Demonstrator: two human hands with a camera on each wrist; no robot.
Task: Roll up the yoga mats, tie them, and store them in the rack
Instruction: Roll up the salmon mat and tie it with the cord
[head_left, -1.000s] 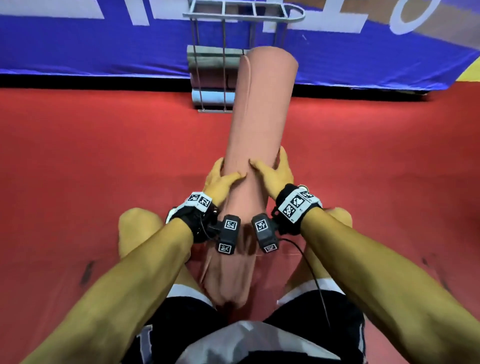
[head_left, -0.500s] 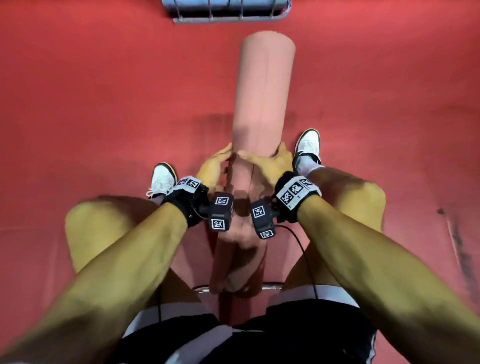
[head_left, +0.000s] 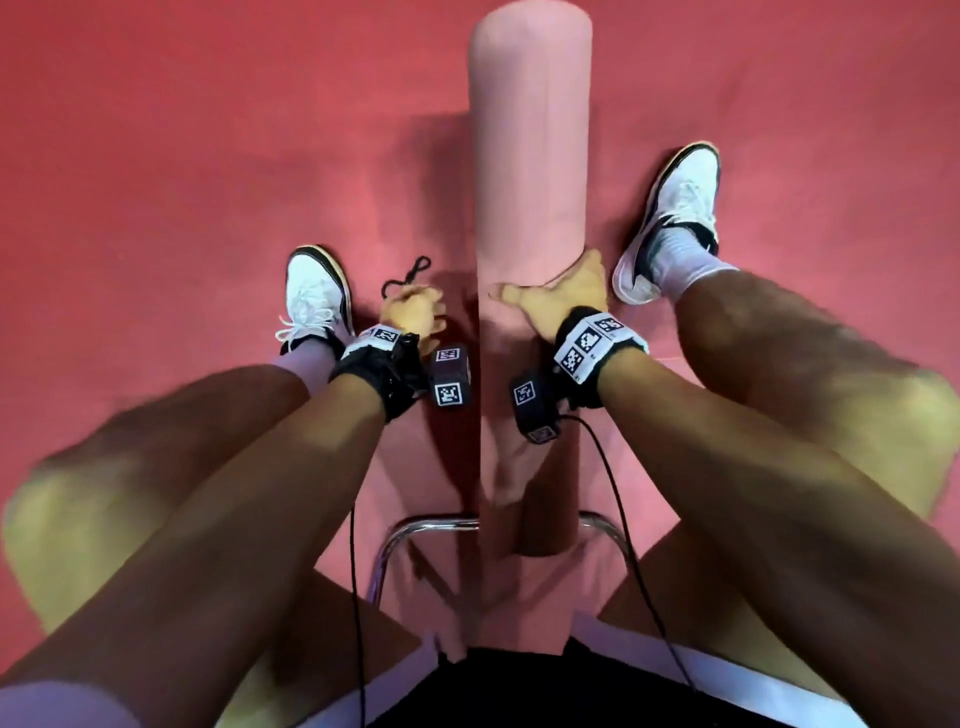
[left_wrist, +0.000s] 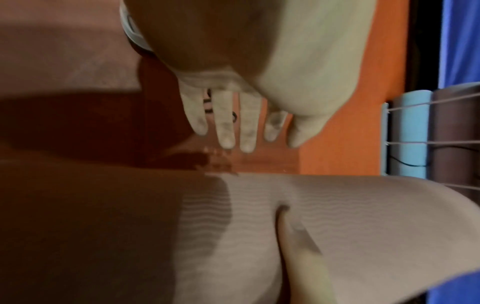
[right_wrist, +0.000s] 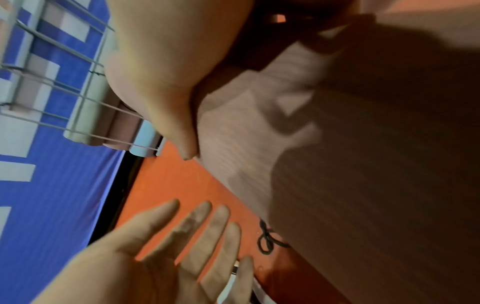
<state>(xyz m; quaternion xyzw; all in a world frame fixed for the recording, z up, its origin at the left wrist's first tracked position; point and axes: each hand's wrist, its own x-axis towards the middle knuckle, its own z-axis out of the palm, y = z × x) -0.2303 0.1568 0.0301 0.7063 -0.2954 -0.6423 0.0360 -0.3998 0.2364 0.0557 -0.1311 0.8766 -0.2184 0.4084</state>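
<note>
While the person sits with legs apart on the red floor (head_left: 156, 156), the left shoe (head_left: 314, 293) lies at about nine o'clock of the frame's middle. Just right of it, at ten o'clock of the left hand (head_left: 413, 312), a black cord (head_left: 408, 275) lies looped on the floor. The left hand hangs over the floor with fingers (left_wrist: 226, 123) spread and straight, holding nothing; the cord shows between them in the left wrist view, and I cannot tell whether they touch it. Next comes the rolled pink yoga mat (head_left: 530, 156), lying lengthwise from twelve to six o'clock between the legs, its near end over a chrome bar (head_left: 415, 525). The right hand (head_left: 566, 291) grips the roll at mid-length, thumb across the top. At two o'clock sits the right shoe (head_left: 675, 208). A wire rack (right_wrist: 78, 86) holding rolled mats (right_wrist: 122, 127) stands against a blue banner (right_wrist: 52, 185).
</note>
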